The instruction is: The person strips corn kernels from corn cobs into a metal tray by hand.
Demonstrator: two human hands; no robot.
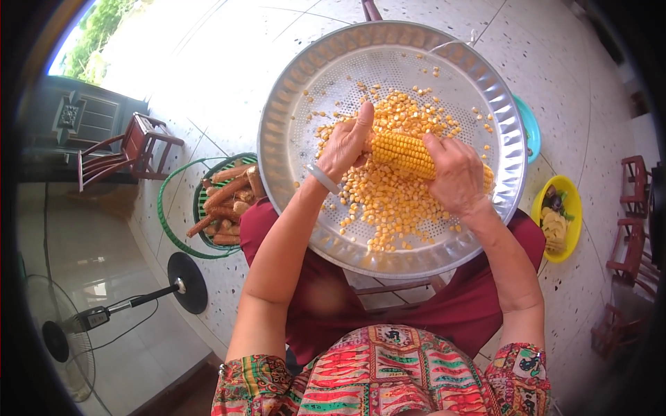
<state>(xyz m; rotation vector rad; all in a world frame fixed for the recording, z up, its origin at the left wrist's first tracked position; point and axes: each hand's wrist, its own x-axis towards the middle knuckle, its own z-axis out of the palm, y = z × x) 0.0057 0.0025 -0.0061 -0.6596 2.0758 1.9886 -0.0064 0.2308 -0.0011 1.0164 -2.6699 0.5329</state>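
Over the tray (281, 132) — a corn cob (402, 154), yellow, neatly rowed.

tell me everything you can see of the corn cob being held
The yellow corn cob has plump kernels packed in lengthwise rows. It is held crosswise, slanting slightly down toward picture right, over loose kernels in the perforated, metallic tray. The left-hand grip is at its left end; the right-hand grip covers its right part.

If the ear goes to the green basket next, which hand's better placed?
Likely the left hand: it is at the left end of the corn ear, nearer the green basket. The right hand grips the corn ear farther right.
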